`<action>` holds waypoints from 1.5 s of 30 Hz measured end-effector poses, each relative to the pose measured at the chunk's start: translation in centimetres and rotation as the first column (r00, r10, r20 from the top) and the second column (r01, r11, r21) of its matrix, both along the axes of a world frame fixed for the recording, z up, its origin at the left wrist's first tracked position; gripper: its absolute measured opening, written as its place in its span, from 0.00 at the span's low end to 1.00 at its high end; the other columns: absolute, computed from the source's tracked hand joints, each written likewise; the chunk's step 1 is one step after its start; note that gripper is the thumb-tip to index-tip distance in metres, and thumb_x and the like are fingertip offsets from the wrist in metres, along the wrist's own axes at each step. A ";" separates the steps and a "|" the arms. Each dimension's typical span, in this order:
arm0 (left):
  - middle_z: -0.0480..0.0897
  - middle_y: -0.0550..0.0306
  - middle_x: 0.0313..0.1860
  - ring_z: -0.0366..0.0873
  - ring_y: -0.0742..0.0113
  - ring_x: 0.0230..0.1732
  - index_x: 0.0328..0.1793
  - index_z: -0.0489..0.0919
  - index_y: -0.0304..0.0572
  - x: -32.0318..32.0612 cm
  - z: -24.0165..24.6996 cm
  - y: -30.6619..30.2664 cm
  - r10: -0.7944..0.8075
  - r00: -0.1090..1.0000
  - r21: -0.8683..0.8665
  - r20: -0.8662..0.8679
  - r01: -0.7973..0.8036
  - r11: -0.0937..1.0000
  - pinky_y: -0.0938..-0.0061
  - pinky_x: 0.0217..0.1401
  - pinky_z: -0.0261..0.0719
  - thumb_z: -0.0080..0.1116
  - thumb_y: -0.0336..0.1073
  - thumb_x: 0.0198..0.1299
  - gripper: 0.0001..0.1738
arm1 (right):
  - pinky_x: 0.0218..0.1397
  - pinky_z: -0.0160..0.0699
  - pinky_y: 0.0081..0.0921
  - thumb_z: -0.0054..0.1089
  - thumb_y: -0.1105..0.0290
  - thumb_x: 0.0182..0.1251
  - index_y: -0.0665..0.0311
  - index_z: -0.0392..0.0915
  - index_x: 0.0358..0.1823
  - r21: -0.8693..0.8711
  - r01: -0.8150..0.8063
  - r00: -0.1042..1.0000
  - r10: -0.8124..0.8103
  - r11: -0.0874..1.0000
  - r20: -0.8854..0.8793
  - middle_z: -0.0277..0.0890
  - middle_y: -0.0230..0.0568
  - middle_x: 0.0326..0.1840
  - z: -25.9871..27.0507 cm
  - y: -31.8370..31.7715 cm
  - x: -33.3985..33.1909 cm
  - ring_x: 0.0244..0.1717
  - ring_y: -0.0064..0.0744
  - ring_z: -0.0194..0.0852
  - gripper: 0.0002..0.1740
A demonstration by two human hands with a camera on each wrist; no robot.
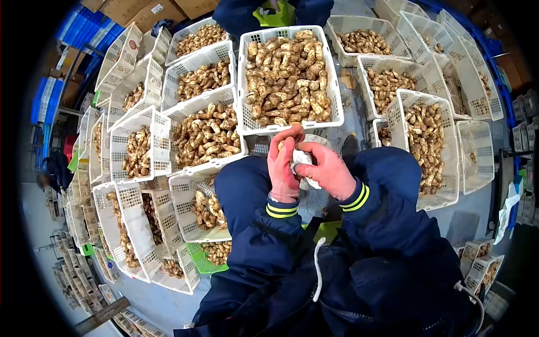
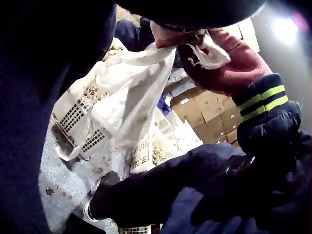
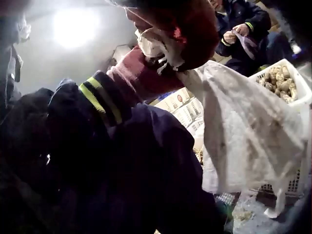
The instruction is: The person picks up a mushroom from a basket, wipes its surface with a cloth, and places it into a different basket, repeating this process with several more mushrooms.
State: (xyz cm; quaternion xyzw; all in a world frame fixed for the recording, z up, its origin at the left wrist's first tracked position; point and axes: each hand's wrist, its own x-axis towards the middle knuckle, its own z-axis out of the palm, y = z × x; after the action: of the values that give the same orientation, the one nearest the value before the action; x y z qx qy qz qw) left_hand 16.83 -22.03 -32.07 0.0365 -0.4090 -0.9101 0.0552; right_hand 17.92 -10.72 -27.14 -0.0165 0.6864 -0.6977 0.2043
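Observation:
Both hands wear pink gloves and meet in front of the knees, close to the near edge of the big white crate (image 1: 242,112). Stubby, knobbly brown-and-cream produce (image 1: 289,78) fills that crate. My left hand (image 1: 282,168) grips a bunched white cloth (image 1: 302,159) from the left. From the right, my right hand (image 1: 330,171) pinches the same cloth, thumb on top. Below the hands the cloth hangs as a wide, stained sheet (image 3: 243,131) in the right wrist view. The folds and fingers hide whatever may lie inside the bunched part.
White slatted crates of the same produce stand left (image 1: 205,135) and right (image 1: 424,140), some tilted or stacked. Across the big crate sits another person, with a green item (image 1: 275,14) between dark-clad legs. Cardboard boxes (image 2: 207,109) are piled behind. The floor (image 1: 449,219) is blue-grey.

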 end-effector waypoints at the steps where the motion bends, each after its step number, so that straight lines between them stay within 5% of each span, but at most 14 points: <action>1: 0.75 0.46 0.54 0.72 0.55 0.59 0.53 0.71 0.33 0.0 0.0 0.1 -0.003 1.000 0.001 -0.001 0.003 1.000 0.60 0.68 0.65 0.46 0.34 0.65 0.14 | 0.27 0.65 0.14 0.62 0.72 0.54 0.69 0.70 0.55 0.012 -0.027 0.999 0.027 1.000 0.025 0.72 0.31 0.39 0.1 0.3 -0.2 0.28 0.14 0.65 0.25; 5: 0.74 0.44 0.55 0.70 0.52 0.59 0.53 0.70 0.33 0.0 0.0 -0.2 -0.089 0.989 0.197 -0.115 0.110 0.974 0.58 0.68 0.63 0.43 0.35 0.67 0.15 | 0.29 0.65 0.14 0.59 0.75 0.56 0.70 0.70 0.55 -0.171 0.001 0.996 -0.017 0.985 -0.093 0.72 0.29 0.37 -2.8 0.9 -1.0 0.30 0.14 0.65 0.23; 6: 0.75 0.45 0.54 0.71 0.54 0.58 0.54 0.70 0.32 0.0 0.6 0.0 -0.101 0.992 0.193 -0.081 0.115 0.975 0.61 0.66 0.64 0.44 0.37 0.67 0.16 | 0.34 0.65 0.13 0.58 0.75 0.57 0.70 0.71 0.55 -0.202 0.001 1.000 0.004 0.979 0.027 0.71 0.27 0.35 -1.7 1.3 -0.9 0.34 0.14 0.66 0.22; 13: 0.77 0.53 0.48 0.75 0.62 0.49 0.52 0.71 0.36 0.0 0.3 -0.1 0.022 0.994 0.106 0.104 -0.033 0.994 0.69 0.55 0.73 0.52 0.36 0.65 0.13 | 0.24 0.65 0.16 0.60 0.68 0.57 0.66 0.71 0.56 -0.076 -0.080 0.980 0.093 0.994 0.173 0.71 0.30 0.33 0.7 0.6 -0.3 0.22 0.16 0.64 0.25; 14: 0.77 0.53 0.47 0.75 0.63 0.48 0.51 0.72 0.36 -0.1 0.1 -0.1 0.043 0.993 0.061 0.106 -0.050 0.997 0.69 0.55 0.73 0.52 0.35 0.64 0.13 | 0.21 0.65 0.18 0.61 0.68 0.55 0.66 0.69 0.57 -0.117 -0.042 0.997 0.033 0.992 -0.075 0.73 0.34 0.34 -1.6 0.0 -0.1 0.20 0.18 0.64 0.27; 15: 0.78 0.54 0.46 0.75 0.63 0.48 0.51 0.72 0.37 -0.1 -0.2 0.0 0.062 0.992 0.016 0.107 -0.065 0.998 0.69 0.56 0.73 0.53 0.35 0.64 0.13 | 0.21 0.65 0.18 0.61 0.68 0.55 0.66 0.69 0.57 -0.116 -0.041 0.997 0.032 0.992 -0.073 0.73 0.34 0.34 -2.0 -0.1 -0.2 0.20 0.18 0.64 0.27; 18: 0.79 0.54 0.46 0.76 0.64 0.48 0.51 0.73 0.36 -0.1 -0.4 0.1 0.055 0.992 -0.014 0.115 -0.054 0.998 0.70 0.56 0.73 0.54 0.35 0.63 0.13 | 0.26 0.66 0.14 0.59 0.71 0.58 0.70 0.67 0.59 0.099 -0.069 0.998 0.069 0.993 -0.003 0.73 0.32 0.39 -0.8 0.2 -0.2 0.27 0.14 0.66 0.27; 21: 0.78 0.50 0.49 0.75 0.61 0.52 0.52 0.72 0.34 0.1 0.2 0.0 0.012 0.995 -0.079 0.102 -0.004 0.997 0.67 0.60 0.70 0.51 0.36 0.65 0.14 | 0.35 0.70 0.15 0.58 0.73 0.59 0.71 0.69 0.57 0.024 -0.023 1.000 0.023 0.999 0.016 0.74 0.33 0.41 -0.7 0.6 -0.5 0.35 0.18 0.70 0.23; 23: 0.75 0.44 0.54 0.71 0.53 0.58 0.53 0.72 0.32 0.1 0.4 -0.2 -0.126 0.992 0.328 -0.029 0.129 0.936 0.62 0.64 0.67 0.45 0.36 0.67 0.16 | 0.47 0.72 0.19 0.58 0.74 0.59 0.69 0.73 0.54 -0.245 0.090 0.996 -0.092 0.965 0.005 0.77 0.37 0.43 -1.9 1.1 -1.0 0.42 0.23 0.74 0.20; 25: 0.69 0.39 0.63 0.63 0.48 0.66 0.60 0.68 0.31 0.1 0.4 -0.2 -0.152 0.978 0.437 -0.144 0.201 0.877 0.61 0.65 0.65 0.42 0.37 0.66 0.21 | 0.48 0.71 0.19 0.56 0.75 0.61 0.72 0.72 0.54 -0.449 0.177 0.984 -0.141 0.876 0.113 0.77 0.36 0.44 -1.2 1.5 -1.0 0.43 0.23 0.73 0.18; 31: 0.65 0.37 0.66 0.55 0.46 0.71 0.63 0.65 0.28 0.1 1.5 -0.5 -0.260 0.965 0.670 -0.021 0.207 0.713 0.55 0.73 0.52 0.38 0.39 0.65 0.25 | 0.44 0.69 0.16 0.54 0.66 0.67 0.71 0.74 0.50 -0.226 0.066 0.998 -0.063 0.972 0.020 0.75 0.32 0.38 1.0 2.5 -0.9 0.39 0.18 0.70 0.16; 33: 0.63 0.36 0.67 0.55 0.45 0.71 0.64 0.64 0.28 -0.2 1.2 -0.2 -0.277 0.950 0.676 -0.146 0.301 0.673 0.53 0.74 0.49 0.37 0.40 0.66 0.26 | 0.43 0.68 0.18 0.52 0.59 0.69 0.69 0.75 0.47 -0.119 -0.056 0.992 0.042 0.991 -0.120 0.71 0.31 0.36 0.7 2.4 -0.4 0.39 0.19 0.67 0.18; 37: 0.63 0.40 0.68 0.51 0.46 0.73 0.64 0.66 0.32 0.1 1.1 -0.2 -0.234 0.965 0.507 -0.119 0.261 0.821 0.50 0.75 0.43 0.34 0.41 0.65 0.26 | 0.48 0.70 0.26 0.57 0.69 0.62 0.63 0.77 0.43 0.024 -0.042 0.900 0.048 0.999 -0.432 0.69 0.39 0.41 -0.8 0.9 0.0 0.44 0.33 0.71 0.10; 45: 0.60 0.38 0.69 0.50 0.46 0.73 0.65 0.65 0.31 0.4 0.4 -0.3 -0.310 0.942 0.539 -0.130 0.330 0.775 0.53 0.76 0.42 0.35 0.42 0.65 0.27 | 0.45 0.71 0.27 0.62 0.73 0.54 0.62 0.79 0.39 0.175 0.025 0.918 0.046 0.984 -0.394 0.70 0.40 0.38 -0.5 0.8 0.1 0.41 0.37 0.73 0.10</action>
State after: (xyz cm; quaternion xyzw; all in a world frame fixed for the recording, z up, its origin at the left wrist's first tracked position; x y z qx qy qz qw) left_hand 17.23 -22.37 -31.63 -0.0345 -0.1276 -0.9855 -0.1063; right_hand 18.06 -9.92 -27.66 -0.1431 0.7724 -0.6154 0.0655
